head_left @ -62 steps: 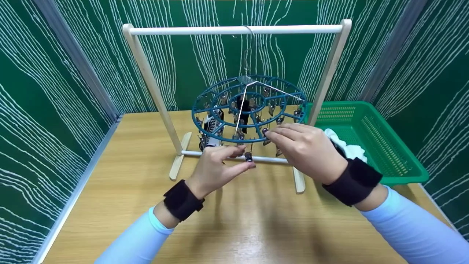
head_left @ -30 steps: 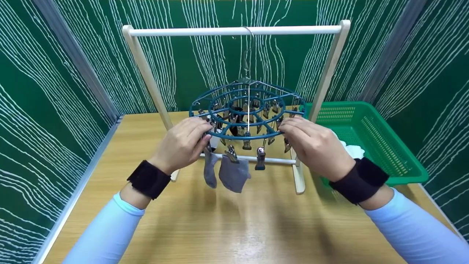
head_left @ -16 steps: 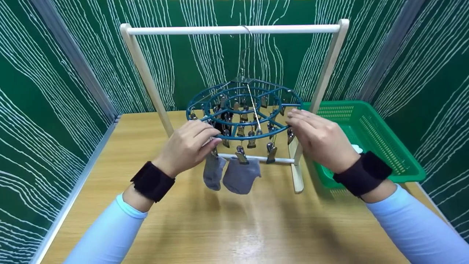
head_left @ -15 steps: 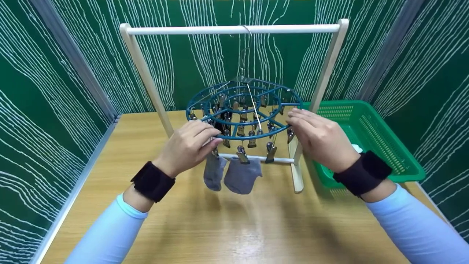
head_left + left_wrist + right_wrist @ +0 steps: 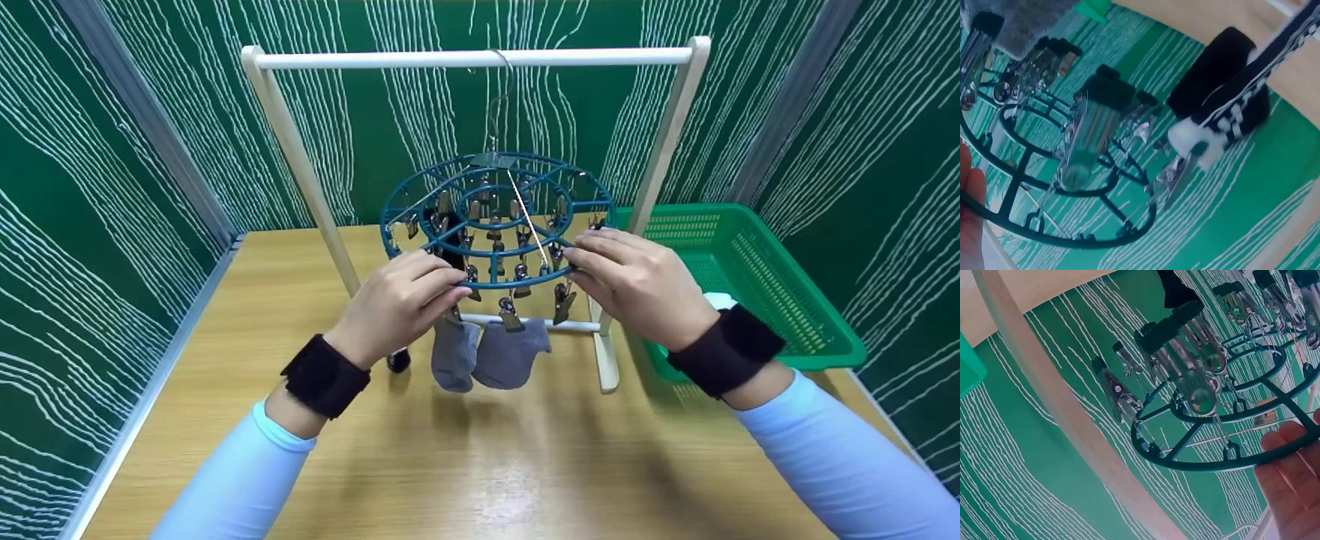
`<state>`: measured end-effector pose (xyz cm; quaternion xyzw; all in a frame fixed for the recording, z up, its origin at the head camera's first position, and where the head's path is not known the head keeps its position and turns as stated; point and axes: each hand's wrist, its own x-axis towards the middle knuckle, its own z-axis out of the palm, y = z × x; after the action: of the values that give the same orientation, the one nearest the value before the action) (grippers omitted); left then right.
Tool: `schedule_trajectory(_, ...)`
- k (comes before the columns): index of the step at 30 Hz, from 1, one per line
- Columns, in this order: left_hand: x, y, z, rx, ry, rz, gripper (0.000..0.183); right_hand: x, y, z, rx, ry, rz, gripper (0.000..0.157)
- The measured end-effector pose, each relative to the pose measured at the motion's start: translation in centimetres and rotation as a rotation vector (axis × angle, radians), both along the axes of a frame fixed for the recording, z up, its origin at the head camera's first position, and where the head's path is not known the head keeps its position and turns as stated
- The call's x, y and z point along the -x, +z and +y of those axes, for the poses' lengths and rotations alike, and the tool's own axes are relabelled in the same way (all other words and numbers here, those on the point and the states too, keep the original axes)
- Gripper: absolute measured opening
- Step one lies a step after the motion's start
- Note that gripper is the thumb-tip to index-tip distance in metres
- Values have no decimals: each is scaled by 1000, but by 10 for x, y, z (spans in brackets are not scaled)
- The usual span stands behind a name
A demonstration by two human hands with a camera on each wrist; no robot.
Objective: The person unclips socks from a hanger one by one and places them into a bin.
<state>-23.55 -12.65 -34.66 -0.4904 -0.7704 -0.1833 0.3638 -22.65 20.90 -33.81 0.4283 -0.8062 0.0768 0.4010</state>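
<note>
A round blue clip hanger [image 5: 495,285] hangs by its hook from a stand, with several metal clips [image 5: 510,313] dangling below its rings. My left hand [image 5: 405,304] pinches the front left of the outer rim between thumb and fingers. At the front right, my right hand [image 5: 634,281] holds the same rim, its fingertips [image 5: 1278,444] lying against the ring in the right wrist view. A pair of grey socks [image 5: 514,352] hangs from front clips between the hands. Black-and-white patterned sock [image 5: 1230,118] and a black sock [image 5: 1207,67] hang farther round, mostly hidden in the head view.
The wooden stand [image 5: 300,165] carries a white top bar [image 5: 375,60]; its posts flank the hanger. A green basket [image 5: 810,315] with white cloth [image 5: 720,300] in it stands at the right, behind my right hand. Green walls surround the wooden table [image 5: 337,480].
My left hand left a front clip and both hands took the rim. The hanger has turned, carrying the grey socks rightward at the front. The hands have since drawn closer together.
</note>
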Motion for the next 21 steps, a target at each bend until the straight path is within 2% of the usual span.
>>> schedule_trajectory(4,-2,-4,3,-70,26,5,17,1,-1,-1,-9,-13,19,29)
schedule_trajectory(7,-6,-5,6,-149,28,51,22,2,-2,-2,-15,-25,17,29)
schedule_trajectory(11,-13,-8,13,-242,-8,154,23,1,-2,-3,-17,-36,8,27)
schedule_trajectory(14,-21,-11,19,-279,-50,175,18,0,-2,-4,-14,-42,5,26)
schedule_trajectory(17,-27,-15,24,-285,-73,110,16,0,-2,-3,-5,-43,6,26)
schedule_trajectory(21,-34,-24,33,-265,-41,-81,17,0,-1,-3,6,-47,2,26)
